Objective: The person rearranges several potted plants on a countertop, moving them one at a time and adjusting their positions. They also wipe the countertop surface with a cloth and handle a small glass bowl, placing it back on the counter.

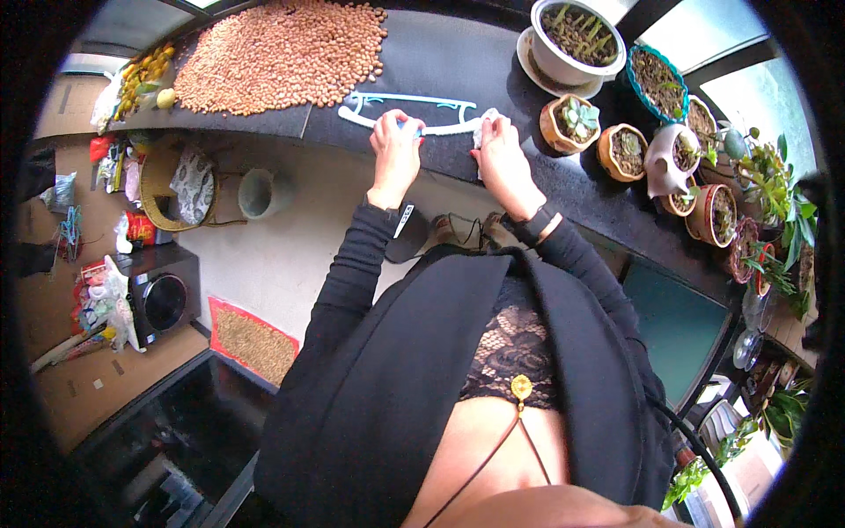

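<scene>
A pale blue and white plastic frame (455, 129), apparently a clothes hanger, lies on the dark countertop (449, 59) before me. My left hand (397, 153) grips its near bar around the middle. A small blue object or part (401, 124) shows between those fingers; what it is I cannot tell. At the frame's right end, my right hand (505, 158) pinches a crumpled white tissue or cloth (487, 122) against the bar. Both backs of my hands face up, so most of the fingertips are hidden.
Shelled peanuts (284, 53) are spread at the back left, beside yellow fruit (142, 76). Potted succulents (571, 124) and a large white pot (574, 39) stand along the right. Below lie a wicker chair (158, 191), a grey bin (257, 193) and a washing machine (165, 297).
</scene>
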